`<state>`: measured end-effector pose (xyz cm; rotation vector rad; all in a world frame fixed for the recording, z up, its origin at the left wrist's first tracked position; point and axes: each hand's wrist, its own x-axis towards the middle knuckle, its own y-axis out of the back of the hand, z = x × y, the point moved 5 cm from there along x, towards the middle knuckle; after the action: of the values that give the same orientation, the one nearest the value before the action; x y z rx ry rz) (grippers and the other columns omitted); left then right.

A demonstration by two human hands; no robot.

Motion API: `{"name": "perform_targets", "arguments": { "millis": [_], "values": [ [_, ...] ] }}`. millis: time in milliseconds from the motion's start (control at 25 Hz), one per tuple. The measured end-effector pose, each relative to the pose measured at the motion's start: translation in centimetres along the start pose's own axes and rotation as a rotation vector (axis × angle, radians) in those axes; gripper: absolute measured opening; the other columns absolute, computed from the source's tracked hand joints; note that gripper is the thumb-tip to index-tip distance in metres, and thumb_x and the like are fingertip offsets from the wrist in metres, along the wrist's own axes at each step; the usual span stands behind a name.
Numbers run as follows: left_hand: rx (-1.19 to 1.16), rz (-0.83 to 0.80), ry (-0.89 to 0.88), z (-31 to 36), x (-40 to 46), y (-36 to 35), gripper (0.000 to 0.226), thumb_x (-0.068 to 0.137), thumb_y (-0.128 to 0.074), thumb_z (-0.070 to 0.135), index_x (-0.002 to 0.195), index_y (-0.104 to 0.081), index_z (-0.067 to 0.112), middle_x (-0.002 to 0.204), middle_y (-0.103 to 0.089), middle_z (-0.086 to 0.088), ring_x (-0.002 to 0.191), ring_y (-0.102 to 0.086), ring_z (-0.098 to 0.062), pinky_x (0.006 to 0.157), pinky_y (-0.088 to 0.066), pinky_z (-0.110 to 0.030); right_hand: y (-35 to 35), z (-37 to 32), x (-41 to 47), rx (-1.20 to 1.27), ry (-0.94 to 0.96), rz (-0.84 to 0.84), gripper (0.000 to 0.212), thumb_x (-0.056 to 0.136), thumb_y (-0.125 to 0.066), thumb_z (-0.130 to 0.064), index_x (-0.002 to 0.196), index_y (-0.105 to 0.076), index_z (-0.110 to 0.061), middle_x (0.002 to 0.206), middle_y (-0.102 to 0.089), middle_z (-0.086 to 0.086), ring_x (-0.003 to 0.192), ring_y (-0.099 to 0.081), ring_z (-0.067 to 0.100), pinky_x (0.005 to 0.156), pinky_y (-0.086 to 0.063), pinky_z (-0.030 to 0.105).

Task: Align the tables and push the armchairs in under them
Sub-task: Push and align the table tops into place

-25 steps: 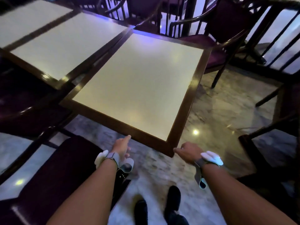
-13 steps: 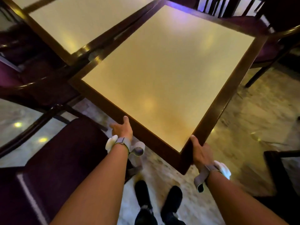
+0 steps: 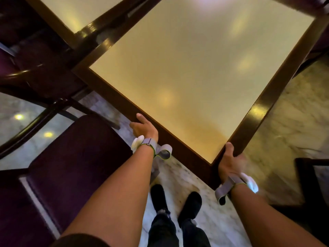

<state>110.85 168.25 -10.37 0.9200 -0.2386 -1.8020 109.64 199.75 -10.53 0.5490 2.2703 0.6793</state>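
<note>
Hands in closed grip on table (image 3: 192, 82) frame: left hand (image 3: 145, 128) near edge; right hand (image 3: 229, 160) corner

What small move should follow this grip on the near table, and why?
Probably swing the cream-topped, dark-framed near table so its far-left edge runs parallel to the neighbouring table: left hand and right hand grip it, and the gap looks wedge-shaped.

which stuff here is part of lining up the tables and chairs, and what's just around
Part of the job:
- near table, gripped on its wood rim by the left hand and right hand
- neighbouring table, not square with it
- armchair at the left

Just around:
- marble floor
- wrist straps
- black shoes
</note>
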Motion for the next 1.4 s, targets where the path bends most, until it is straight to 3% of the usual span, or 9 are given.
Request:
{"name": "perform_targets", "arguments": {
  "millis": [280,600,1000,1400],
  "values": [
    [-0.059,-0.029,0.025,0.5,-0.2,0.1,0.060,0.110,-0.032,0.048,0.140,-0.040,-0.004,0.130,-0.062,-0.030,0.110,-0.064,-0.046,0.071,-0.041,-0.036,0.2,-0.5,-0.5,0.013,-0.010,0.018,0.063,0.094,-0.055,-0.052,0.115,-0.062,0.007,0.109,-0.064,0.029,0.085,-0.054,0.037,0.075,-0.040,0.044],
    [-0.034,-0.043,-0.005,2.5,2.4,0.1,0.059,0.110,-0.032,0.047,0.137,-0.042,-0.005,0.130,-0.062,-0.030,0.110,-0.064,-0.047,0.070,-0.040,-0.036,-2.2,-2.0,-2.1,0.033,-0.020,0.043,0.065,0.091,-0.056,-0.054,0.111,-0.063,0.008,0.105,-0.066,0.030,0.090,-0.062,0.045,0.079,-0.047,0.052],
    [-0.025,-0.066,-0.016,4.3,4.3,0.2,0.057,0.111,-0.033,0.046,0.134,-0.043,-0.004,0.128,-0.064,-0.028,0.107,-0.065,-0.046,0.069,-0.039,-0.035,-3.7,-3.3,-2.9,0.073,-0.012,0.052,0.059,0.092,-0.057,-0.050,0.108,-0.064,0.006,0.100,-0.066,0.028,0.087,-0.062,0.043,0.074,-0.046,0.048],
    [-0.007,-0.075,-0.025,5.5,5.7,0.0,0.056,0.111,-0.034,0.046,0.133,-0.044,-0.004,0.129,-0.064,-0.027,0.109,-0.065,-0.044,0.068,-0.037,-0.034,-4.9,-4.3,-4.0,0.023,-0.034,0.093,0.064,0.078,-0.051,-0.064,0.091,-0.063,-0.003,0.089,-0.066,0.023,0.080,-0.062,0.043,0.075,-0.052,0.053]
  ]
}}
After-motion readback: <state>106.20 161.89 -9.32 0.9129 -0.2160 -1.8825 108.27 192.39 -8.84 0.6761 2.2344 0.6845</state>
